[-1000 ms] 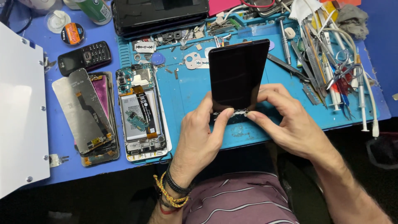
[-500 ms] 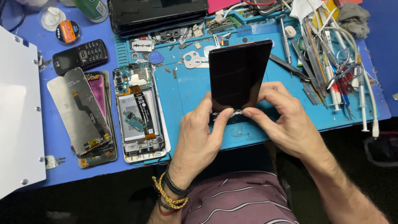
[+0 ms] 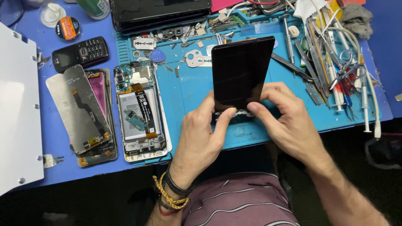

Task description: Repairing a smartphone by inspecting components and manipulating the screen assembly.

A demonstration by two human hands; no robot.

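Black phone screen point(image 3: 241, 73), lower edge hidden by both hands point(image 3: 247, 129)

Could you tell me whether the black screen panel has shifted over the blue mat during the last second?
No. The black screen panel stays over the same part of the blue mat, both hands at its lower edge.

Two bare hands, left point(image 3: 200, 138) and right point(image 3: 289, 121), share one black glass phone screen point(image 3: 242, 73). One opened white-framed phone point(image 3: 140, 113) and one small black keypad phone point(image 3: 80, 53) lie nearby.
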